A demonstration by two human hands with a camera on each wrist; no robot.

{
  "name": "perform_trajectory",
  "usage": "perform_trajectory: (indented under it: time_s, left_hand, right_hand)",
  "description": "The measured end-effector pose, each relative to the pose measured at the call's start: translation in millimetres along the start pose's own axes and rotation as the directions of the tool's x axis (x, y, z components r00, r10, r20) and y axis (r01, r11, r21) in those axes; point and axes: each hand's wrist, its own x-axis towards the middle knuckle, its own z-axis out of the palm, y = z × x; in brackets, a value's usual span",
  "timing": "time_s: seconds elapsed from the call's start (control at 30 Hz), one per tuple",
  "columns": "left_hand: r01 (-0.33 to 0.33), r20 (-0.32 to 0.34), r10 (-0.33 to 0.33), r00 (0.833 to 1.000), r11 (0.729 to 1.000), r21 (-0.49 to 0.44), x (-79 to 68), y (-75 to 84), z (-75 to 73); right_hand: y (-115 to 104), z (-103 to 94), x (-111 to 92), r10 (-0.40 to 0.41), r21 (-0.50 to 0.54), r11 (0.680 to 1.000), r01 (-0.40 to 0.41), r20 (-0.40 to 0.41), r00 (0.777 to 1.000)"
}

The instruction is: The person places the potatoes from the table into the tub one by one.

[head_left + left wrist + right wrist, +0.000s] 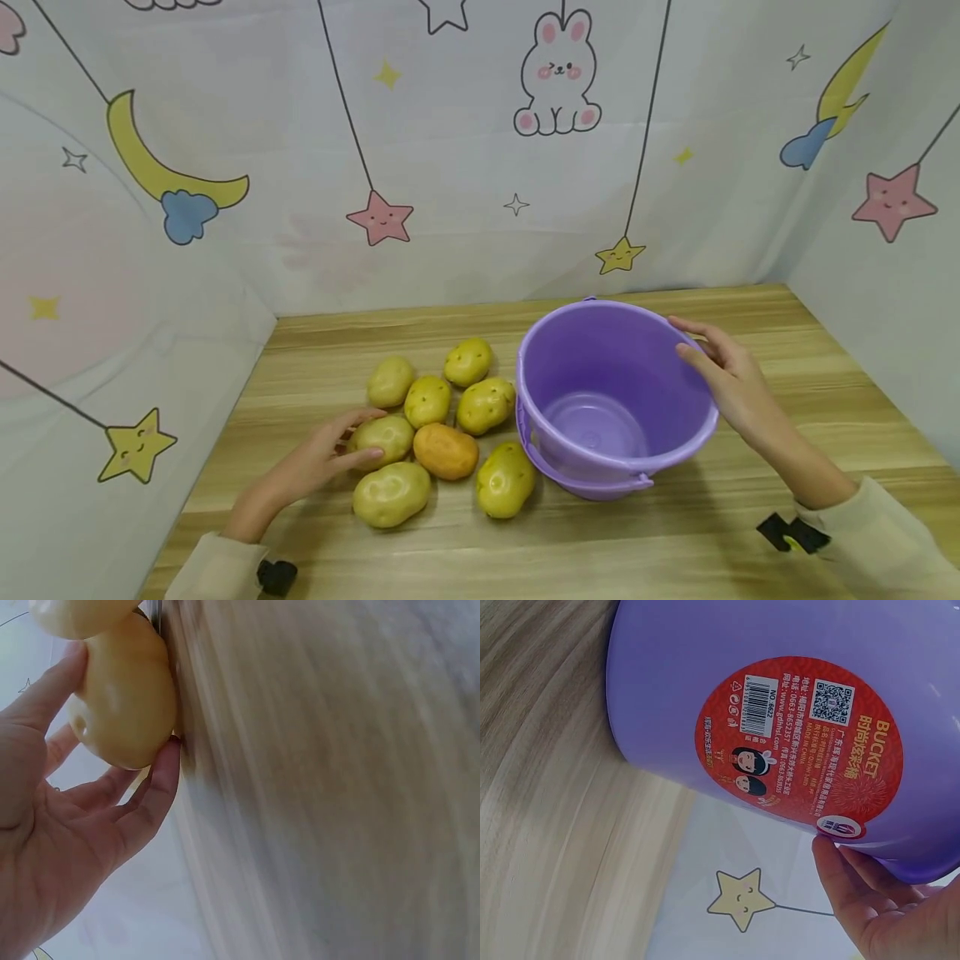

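Observation:
My left hand (318, 454) is at the left of a group of potatoes, its thumb and fingers curved around a pale potato (384, 442). In the left wrist view the fingertips touch the sides of that potato (127, 694). On the right, a purple bucket (603, 462) stands tilted towards me, its inside bare. My right hand (731, 375) grips its right rim, thumb over the inner edge and fingers outside. In the right wrist view, fingertips press the bucket's outer wall near a red round label (795, 742).
Several other potatoes lie around the held one, among them an orange-tinted potato (446, 452) and one close to the bucket, a green-yellow potato (506, 481). The bucket's handle (551, 471) hangs along its near left side. A printed cloth (450, 275) bounds the wooden table (420, 567).

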Motion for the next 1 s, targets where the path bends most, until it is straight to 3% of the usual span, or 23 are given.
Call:
perform_trajectory:
  time_s: [0.5, 0.77, 1.0]
  left_hand:
    - [-0.019, -0.080, 0.018, 0.997, 1.000, -0.011, -4.8, 15.2, -12.1]
    - [-0.049, -0.093, 0.047, 0.995, 0.999, -0.017, 2.7, 26.4, -20.5]
    - [-0.052, -0.085, 0.049, 0.995, 0.998, -0.027, 10.6, 46.5, -28.6]
  right_hand:
    - [1.8, 0.0, 0.4, -0.012, 0.007, 1.000, 0.012, -0.030, 0.999]
    - [2.8, -1.2, -0.3, -0.037, -0.012, 0.999, 0.036, -0.053, 0.998]
    - [2.6, 1.7, -0.6, -0.044, -0.007, 0.999, 0.043, -0.060, 0.997]
